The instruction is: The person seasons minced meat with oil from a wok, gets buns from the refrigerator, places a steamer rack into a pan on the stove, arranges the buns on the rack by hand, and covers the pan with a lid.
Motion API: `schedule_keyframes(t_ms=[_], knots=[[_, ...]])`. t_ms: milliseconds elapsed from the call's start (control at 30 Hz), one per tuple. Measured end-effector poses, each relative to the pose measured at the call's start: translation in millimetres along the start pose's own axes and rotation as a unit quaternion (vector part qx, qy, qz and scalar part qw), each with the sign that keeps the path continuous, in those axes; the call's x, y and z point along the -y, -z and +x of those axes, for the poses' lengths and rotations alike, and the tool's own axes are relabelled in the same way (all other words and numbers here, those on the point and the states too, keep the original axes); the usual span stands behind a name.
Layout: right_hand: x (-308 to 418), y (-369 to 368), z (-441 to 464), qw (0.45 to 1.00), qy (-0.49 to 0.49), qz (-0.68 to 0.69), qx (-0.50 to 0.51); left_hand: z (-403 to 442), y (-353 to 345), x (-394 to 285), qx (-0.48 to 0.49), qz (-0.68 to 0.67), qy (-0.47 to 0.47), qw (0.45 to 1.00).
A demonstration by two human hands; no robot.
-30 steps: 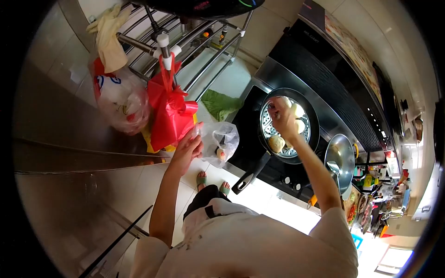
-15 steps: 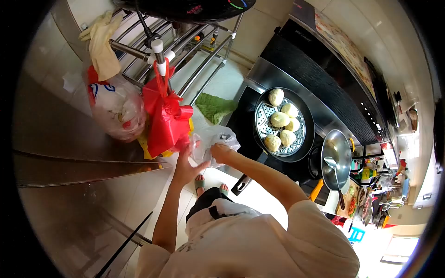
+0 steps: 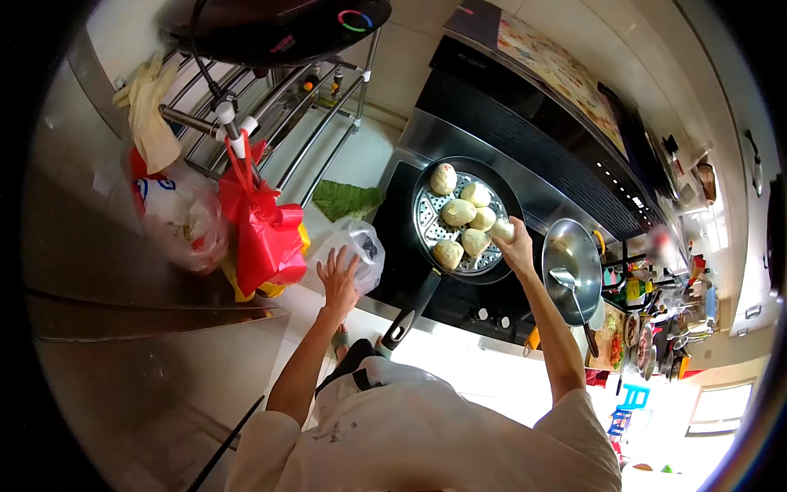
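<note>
My right hand [image 3: 516, 250] grips a pale bun [image 3: 502, 230] at the right rim of the black frying pan [image 3: 515, 193]. Several similar pale, speckled buns [image 3: 458, 213] sit on a perforated metal steamer rack [image 3: 427, 215] inside that pan. My left hand [image 3: 338, 283] is open, its fingers spread against a clear plastic bag [image 3: 369, 258] at the stove's left edge. Something dark shows through the bag, too blurred to name. The pan's long handle [image 3: 416, 307] points down toward my body.
A steel wok [image 3: 557, 246] with a spoon [image 3: 566, 279] in it stands right of the pan. Red bags [image 3: 275, 242] hang from a metal rack [image 3: 320, 156] on the left. A green cloth [image 3: 348, 199] lies behind the plastic bag. The range hood [image 3: 525, 123] overhangs the back.
My right hand has moved from the plastic bag to the pan, now holding a bun there. My left hand has spread its fingers by the bag. The whole view has shifted.
</note>
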State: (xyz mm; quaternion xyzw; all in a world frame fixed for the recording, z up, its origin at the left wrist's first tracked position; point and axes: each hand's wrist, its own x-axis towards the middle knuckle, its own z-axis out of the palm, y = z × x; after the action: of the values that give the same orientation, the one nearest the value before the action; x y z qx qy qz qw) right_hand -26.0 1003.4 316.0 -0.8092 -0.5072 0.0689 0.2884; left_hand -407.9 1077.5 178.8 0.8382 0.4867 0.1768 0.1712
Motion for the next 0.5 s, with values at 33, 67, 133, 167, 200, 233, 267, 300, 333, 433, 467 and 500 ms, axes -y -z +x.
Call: schedule_keyframes(t_ms=[33,67,133,167,200,233,267,300,333,433,467,500], knots=[[-12,-2,1,1.0,-0.017,-0.024,0.005,-1,-13,10,0.03,0.039,-0.019,0.999],[-22,-5,3,0.998,-0.034,-0.047,0.012,-1,-19,19,0.061,0.08,-0.035,0.994],[-61,-27,10,0.999,-0.014,-0.043,0.009,5,-21,35,0.022,0.115,-0.068,0.991],[-73,-34,13,0.999,-0.004,-0.042,0.007,9,-27,50,0.038,0.13,-0.066,0.989],[-71,-34,14,0.996,0.021,-0.082,0.015,12,-29,65,0.053,0.144,-0.062,0.986],[-64,-31,14,0.991,0.046,-0.12,0.024,16,-25,79,0.031,0.207,-0.08,0.975],[-55,-31,15,0.985,0.072,-0.156,0.032,21,-21,92,0.056,0.231,-0.074,0.968],[-52,-30,20,0.983,0.06,-0.163,0.06,25,-19,104,0.081,0.255,-0.067,0.961],[-32,-21,22,0.982,0.042,-0.163,0.082,28,-17,114,0.107,0.277,-0.061,0.953],[-31,-23,35,0.991,-0.036,-0.064,0.113,30,-15,125,0.118,0.199,-0.005,0.973],[-29,-21,36,0.991,-0.042,-0.027,0.122,29,-16,126,0.111,0.149,0.025,0.982],[-29,-19,38,0.99,-0.048,0.008,0.129,29,-14,121,0.104,0.135,0.021,0.985]])
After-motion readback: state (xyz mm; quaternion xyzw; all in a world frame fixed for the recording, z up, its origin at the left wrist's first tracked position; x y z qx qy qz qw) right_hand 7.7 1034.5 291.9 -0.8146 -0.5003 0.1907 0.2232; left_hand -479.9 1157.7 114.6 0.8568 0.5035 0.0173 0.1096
